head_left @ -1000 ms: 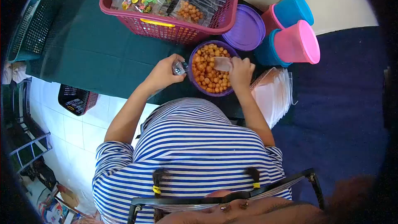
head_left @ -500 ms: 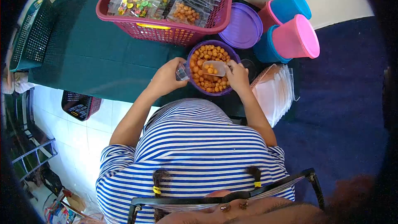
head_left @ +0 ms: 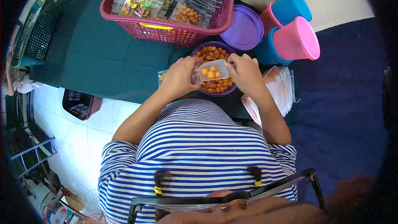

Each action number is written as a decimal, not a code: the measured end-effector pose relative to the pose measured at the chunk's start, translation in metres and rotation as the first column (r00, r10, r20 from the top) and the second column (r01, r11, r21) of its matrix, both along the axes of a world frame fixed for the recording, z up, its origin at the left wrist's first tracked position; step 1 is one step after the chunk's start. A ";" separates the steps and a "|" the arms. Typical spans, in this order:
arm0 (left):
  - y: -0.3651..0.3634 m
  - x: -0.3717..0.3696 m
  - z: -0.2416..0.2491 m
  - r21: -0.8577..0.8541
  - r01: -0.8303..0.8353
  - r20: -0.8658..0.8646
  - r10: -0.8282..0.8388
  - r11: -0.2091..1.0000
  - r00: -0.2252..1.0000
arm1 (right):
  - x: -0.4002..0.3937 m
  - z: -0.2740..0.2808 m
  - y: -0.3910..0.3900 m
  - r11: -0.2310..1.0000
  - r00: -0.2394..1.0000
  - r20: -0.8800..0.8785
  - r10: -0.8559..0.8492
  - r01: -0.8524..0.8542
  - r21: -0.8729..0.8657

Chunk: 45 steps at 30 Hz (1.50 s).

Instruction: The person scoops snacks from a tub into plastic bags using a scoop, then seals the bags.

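My left hand is closed on a clear plastic bag, whose edge shows left of the fingers with a little orange in it. Between my right thumb and fingers is a small translucent scoop carrying several round orange snack balls. My right hand tilts the scoop toward the left, its tip at the bag's mouth by my left fingers. Both hands are above a purple tub filled with more orange balls.
Behind the tub stands a maroon basket of filled packets. A purple lid, a pink tub and a blue tub are at the back right. Flat clear bags lie right; a green basket is far left.
The scoop has risen from the balls in the tub and moved to the bag at my left hand. My left hand has shifted right, over the tub's rim.
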State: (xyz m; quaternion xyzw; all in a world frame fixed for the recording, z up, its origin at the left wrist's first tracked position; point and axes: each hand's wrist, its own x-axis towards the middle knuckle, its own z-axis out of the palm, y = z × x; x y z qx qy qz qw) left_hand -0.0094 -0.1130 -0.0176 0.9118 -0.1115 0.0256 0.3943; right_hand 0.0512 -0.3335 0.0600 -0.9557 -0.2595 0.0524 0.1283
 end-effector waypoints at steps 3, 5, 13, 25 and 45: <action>-0.011 0.001 0.001 -0.165 0.011 0.030 -0.006 0.986 1.000 | -0.005 0.018 0.017 0.983 0.950 0.273 0.152 -0.117 -0.140; -0.009 0.007 0.014 -0.227 0.021 -0.068 -0.038 0.974 0.997 | -0.005 0.033 0.030 0.954 0.874 0.395 0.283 -0.215 -0.207; 0.021 0.038 0.037 -0.971 0.131 -0.082 -0.791 0.201 0.606 | 0.002 0.111 0.035 0.778 0.393 0.714 0.579 -0.531 -0.338; 0.051 0.040 0.006 -0.444 0.124 -0.271 -0.265 0.887 0.925 | 0.018 -0.004 -0.010 0.869 0.919 0.294 0.265 -0.095 -0.486; 0.042 0.020 -0.020 -0.461 0.038 -0.332 -0.212 0.887 0.919 | 0.005 -0.088 -0.045 0.959 0.960 0.050 -0.276 0.272 0.079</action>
